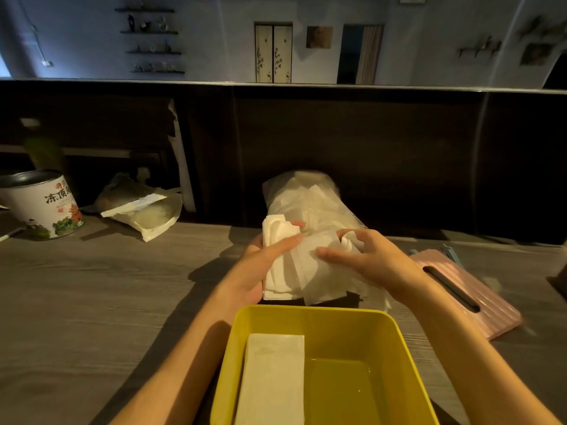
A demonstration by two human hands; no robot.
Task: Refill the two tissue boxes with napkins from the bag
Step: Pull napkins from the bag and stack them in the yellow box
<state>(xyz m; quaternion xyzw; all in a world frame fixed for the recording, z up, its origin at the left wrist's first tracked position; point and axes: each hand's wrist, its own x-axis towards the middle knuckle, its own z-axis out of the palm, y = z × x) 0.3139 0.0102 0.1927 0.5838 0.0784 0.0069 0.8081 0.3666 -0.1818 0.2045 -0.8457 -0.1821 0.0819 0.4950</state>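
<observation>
An open yellow tissue box (395, 338) stands at the near table edge, with a folded stack of napkins (273, 378) lying in its left half. Just beyond it, both hands hold a loose bundle of white napkins (306, 268) above the table. My left hand (260, 268) cups the bundle from the left, thumb across its top. From the right, my right hand (368, 259) grips the same bundle with its fingers curled into the paper. Behind the hands sits the clear plastic bag of napkins (306, 194). A pink ribbed box lid with a slot (478, 311) lies to the right.
A white printed tin (43, 207) stands at the far left, with a paper pouch (147, 210) beside it. A dark wooden partition (399, 154) runs behind the table. Grey wood table surface (92, 302) lies bare on the left.
</observation>
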